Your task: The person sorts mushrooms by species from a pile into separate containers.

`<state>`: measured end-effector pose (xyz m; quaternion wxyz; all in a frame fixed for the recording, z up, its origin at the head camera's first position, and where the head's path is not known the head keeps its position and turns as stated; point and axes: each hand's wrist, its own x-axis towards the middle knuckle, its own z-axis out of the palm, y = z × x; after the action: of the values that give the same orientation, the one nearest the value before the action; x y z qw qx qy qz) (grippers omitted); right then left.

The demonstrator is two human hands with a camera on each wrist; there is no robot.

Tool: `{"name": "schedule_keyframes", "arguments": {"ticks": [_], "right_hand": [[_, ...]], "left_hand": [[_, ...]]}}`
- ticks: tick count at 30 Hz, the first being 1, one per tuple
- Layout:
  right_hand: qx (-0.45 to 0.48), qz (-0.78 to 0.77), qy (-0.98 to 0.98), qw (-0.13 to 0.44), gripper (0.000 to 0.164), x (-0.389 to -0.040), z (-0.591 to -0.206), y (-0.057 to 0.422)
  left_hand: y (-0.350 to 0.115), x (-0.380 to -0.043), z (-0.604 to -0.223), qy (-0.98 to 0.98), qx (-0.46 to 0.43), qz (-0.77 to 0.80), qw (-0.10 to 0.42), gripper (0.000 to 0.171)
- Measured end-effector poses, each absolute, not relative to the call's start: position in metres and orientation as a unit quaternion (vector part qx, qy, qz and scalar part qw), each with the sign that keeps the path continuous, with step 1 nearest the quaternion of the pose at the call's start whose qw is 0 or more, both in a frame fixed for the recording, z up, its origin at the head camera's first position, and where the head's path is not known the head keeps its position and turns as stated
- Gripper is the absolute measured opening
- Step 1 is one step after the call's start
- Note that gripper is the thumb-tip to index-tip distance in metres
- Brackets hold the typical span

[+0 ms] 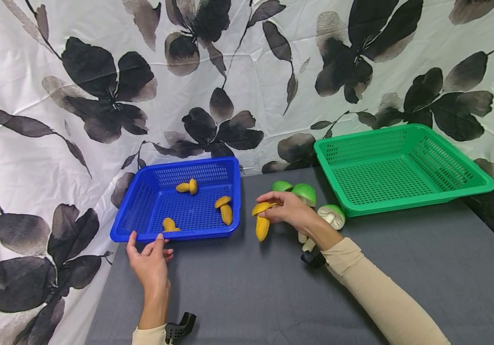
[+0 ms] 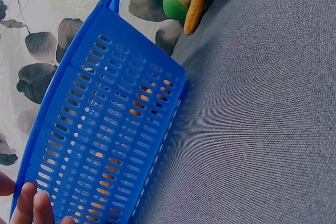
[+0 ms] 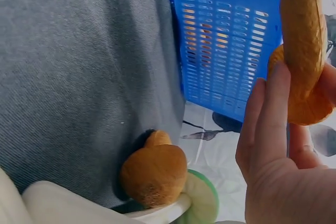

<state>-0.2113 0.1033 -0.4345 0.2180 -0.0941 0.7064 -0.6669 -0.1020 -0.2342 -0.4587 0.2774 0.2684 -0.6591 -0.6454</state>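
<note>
1. Currently, in the head view, the right hand (image 1: 293, 211) is pinching a yellow mushroom (image 1: 262, 228) above the desk (image 1: 238, 297), just right of the blue basket (image 1: 203, 234). A small yellow bit is showing behind the fingers, hard to assign. The left hand (image 1: 149, 263) is gripping the basket's near rim, which is partly hiding the nearest of three mushrooms inside (image 1: 226, 213). The right arm and hand are covering parts of the green-capped mushrooms (image 1: 334, 216) beside the green basket (image 1: 402, 177).
2. In the left wrist view, the basket wall is screening its contents to orange patches; the top edge is cropping the held mushroom. An orange-brown mushroom (image 2: 197, 7) is lying on the desk.
3. In the right wrist view, the right edge is cutting off a fingertip; pale shapes at lower left are staying unidentifiable.
</note>
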Motion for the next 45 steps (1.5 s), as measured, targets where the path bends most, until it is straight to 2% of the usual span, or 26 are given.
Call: {"name": "schedule_keyframes", "arguments": {"ticks": [9,45], "right_hand": [[-0.087,-0.663,0.716,0.199,0.041,-0.218,-0.426,0.102],[-0.1,-0.696,0.684,0.195,0.044,-0.239,-0.397,0.09]], "left_hand": [[-0.235,-0.103,-0.458,-0.647,0.265,-0.659,0.276,0.076],[-0.234,-0.1,-0.462,-0.651,0.258,-0.655,0.284,0.074]]}}
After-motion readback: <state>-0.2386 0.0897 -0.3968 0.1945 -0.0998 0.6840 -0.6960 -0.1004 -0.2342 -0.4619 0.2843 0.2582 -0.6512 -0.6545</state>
